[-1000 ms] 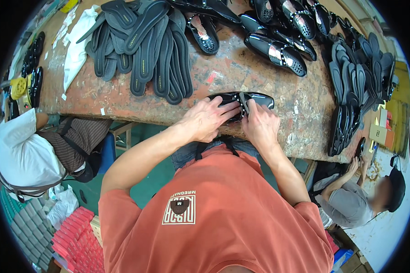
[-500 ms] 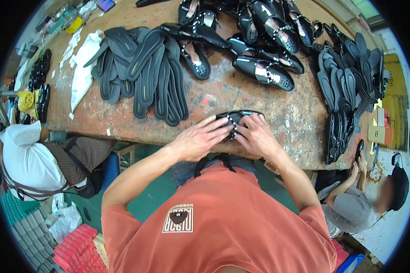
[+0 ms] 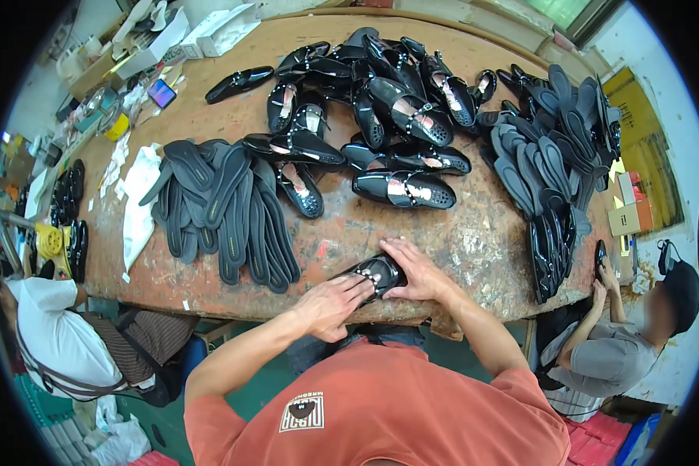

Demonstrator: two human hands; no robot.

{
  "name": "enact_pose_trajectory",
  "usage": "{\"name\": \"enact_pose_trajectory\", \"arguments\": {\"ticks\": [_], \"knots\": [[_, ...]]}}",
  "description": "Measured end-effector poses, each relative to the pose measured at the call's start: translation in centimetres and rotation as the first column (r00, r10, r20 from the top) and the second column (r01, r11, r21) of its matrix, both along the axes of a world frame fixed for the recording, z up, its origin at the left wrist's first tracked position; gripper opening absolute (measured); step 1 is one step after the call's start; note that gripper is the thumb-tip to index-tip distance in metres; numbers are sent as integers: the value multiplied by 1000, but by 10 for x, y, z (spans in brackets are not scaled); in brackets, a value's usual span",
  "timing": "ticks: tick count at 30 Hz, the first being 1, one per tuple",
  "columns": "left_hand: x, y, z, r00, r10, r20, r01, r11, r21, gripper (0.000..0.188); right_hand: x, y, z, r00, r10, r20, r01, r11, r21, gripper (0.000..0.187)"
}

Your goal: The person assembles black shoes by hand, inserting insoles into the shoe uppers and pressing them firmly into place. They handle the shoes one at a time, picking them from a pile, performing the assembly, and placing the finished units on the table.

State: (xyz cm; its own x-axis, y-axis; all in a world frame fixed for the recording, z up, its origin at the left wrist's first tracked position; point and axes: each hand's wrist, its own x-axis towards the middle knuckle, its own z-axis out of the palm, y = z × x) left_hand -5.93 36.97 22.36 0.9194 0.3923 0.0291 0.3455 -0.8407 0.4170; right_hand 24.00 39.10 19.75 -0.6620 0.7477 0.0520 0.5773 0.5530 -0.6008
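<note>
A glossy black flat shoe [image 3: 378, 272] with small studs lies near the front edge of the worn brown table [image 3: 474, 241]. My left hand [image 3: 330, 304] presses on its near end, fingers laid over the upper. Over its right side curls my right hand [image 3: 413, 272], thumb and fingers gripping the shoe. Both forearms reach in from the bottom over my orange shirt.
A pile of dark grey insoles [image 3: 225, 210] lies to the left, a second heap [image 3: 555, 163] at the right. Several finished black shoes [image 3: 380, 116] fill the table's middle and back. One person [image 3: 62, 342] sits at lower left, another person [image 3: 637, 342] at lower right.
The view has tilted so the table's far end shows. Both hands stay on the black shoe; the left fingers have slid further onto it.
</note>
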Motion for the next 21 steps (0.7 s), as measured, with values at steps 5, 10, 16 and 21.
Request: {"name": "enact_pose_trajectory", "arguments": {"ticks": [5,10,16,21], "knots": [[54,12,-1,999,32,40,-33,999,24,73,7,2,0,1000,-2,-7,2,1000,4,119],[54,7,-5,997,78,-8,-78,996,36,67,4,4,0,1000,-11,-2,11,1000,0,119],[-3,-38,9,884,446,137,-451,892,8,76,3,-2,1,999,-42,-13,42,999,-16,126],[-27,-30,31,476,866,150,-652,462,-601,89,0,-13,16,995,100,-12,-95,967,237,55]]}}
